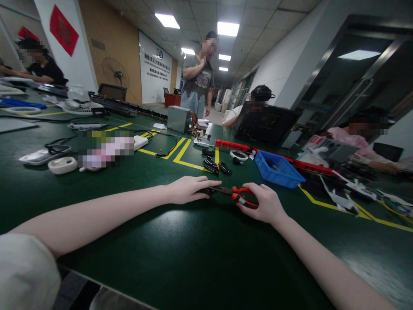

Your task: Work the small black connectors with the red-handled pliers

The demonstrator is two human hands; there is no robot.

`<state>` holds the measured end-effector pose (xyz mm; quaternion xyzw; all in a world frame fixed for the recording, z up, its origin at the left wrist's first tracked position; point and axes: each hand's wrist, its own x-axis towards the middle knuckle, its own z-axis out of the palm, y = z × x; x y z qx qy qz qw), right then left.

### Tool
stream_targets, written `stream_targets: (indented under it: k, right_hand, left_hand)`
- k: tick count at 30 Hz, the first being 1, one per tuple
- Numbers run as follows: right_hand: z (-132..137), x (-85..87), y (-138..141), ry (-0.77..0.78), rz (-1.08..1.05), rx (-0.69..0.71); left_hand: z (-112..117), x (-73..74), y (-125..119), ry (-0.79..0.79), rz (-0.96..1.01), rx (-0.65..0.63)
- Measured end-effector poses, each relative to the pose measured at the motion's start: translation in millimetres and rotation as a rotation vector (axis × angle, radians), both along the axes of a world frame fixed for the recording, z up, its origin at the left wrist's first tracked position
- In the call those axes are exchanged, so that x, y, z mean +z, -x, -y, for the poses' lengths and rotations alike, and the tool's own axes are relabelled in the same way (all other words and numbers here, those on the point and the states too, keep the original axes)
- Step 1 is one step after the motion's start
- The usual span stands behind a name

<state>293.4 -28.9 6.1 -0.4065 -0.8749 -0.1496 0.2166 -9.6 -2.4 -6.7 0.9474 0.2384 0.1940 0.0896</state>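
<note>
Your right hand (pixel 263 204) clenches the red pliers (pixel 237 194), left hand (pixel 190 189) flat, pinning a black part (pixel 206 190); more black parts (pixel 213 165) wait mid-tabletop (pixel 180 258).

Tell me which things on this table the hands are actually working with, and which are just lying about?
In use:
- red-handled pliers, gripped by the right hand
- left hand, fingers at the pliers' tip

Lying about:
- blue bin
- black parts
- tape roll
- grey metal box
</note>
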Motion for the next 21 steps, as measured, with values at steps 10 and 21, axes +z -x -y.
stream_targets:
  k: [10,21]
  right_hand:
    - [4.0,2.6,1.3,-0.035,0.016,-0.009]
    - [-0.3,-2.1,-0.4,-0.030,0.011,0.010]
  left_hand:
    - [-0.9,-0.3,0.0,0.034,0.016,0.014]
    - [0.6,-1.4,-0.3,0.078,0.081,0.014]
